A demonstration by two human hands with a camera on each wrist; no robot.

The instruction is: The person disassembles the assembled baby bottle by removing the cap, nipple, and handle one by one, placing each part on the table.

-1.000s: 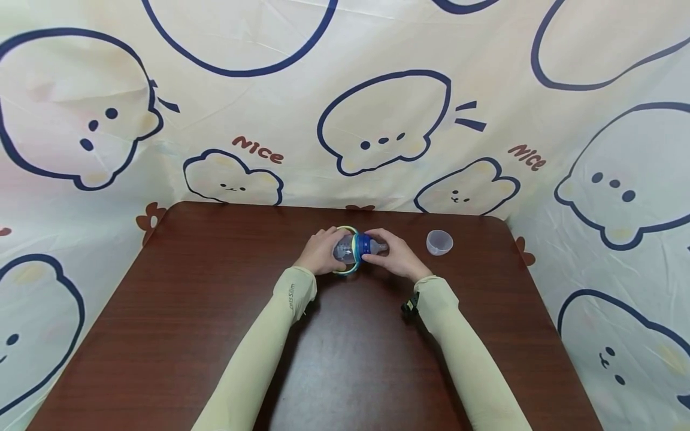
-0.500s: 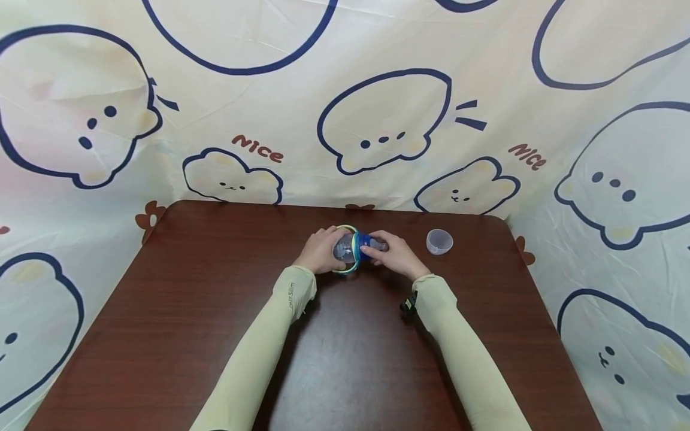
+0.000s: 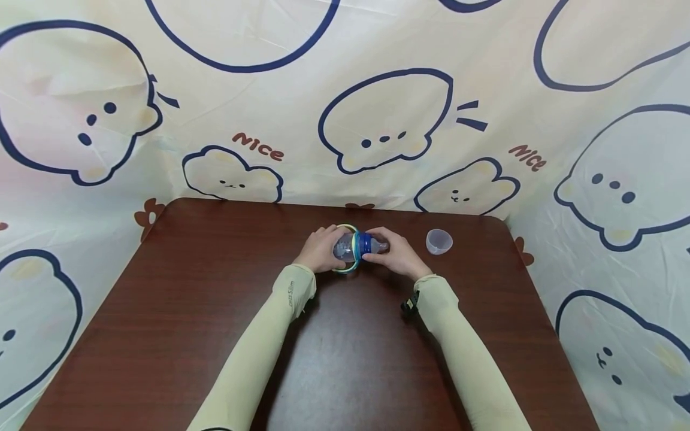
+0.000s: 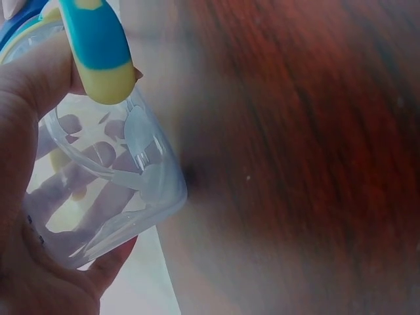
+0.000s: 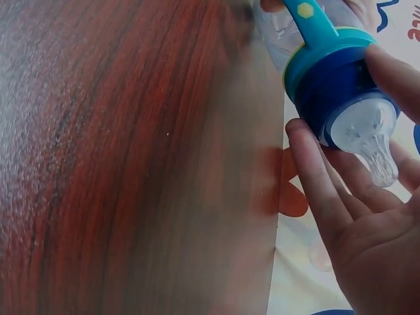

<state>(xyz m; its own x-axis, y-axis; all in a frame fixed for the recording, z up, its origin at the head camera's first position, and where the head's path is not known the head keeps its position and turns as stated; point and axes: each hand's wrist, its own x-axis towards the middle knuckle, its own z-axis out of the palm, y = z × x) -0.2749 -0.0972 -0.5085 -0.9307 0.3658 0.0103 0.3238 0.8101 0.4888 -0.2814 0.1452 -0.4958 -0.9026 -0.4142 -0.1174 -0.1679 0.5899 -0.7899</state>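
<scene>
1. The clear body of a baby bottle [image 3: 345,246] is gripped by the left hand [image 3: 319,251]; its fingers are seen through the plastic in the left wrist view.
2. The bottle's dark blue collar [image 5: 331,88] is pinched by the right hand [image 3: 396,254], thumb and fingers curled round it.
3. The bottle is held on its side above the far middle of the table [image 3: 215,311], silicone teat [image 5: 371,134] pointing right.
4. A teal-and-yellow handle loop [image 3: 345,269] is seen round the neck.
5. A clear cap [image 3: 439,242] is set well apart on the table, right of the hands.
6. A cartoon-print cloth [image 3: 377,120] is hung behind.
</scene>
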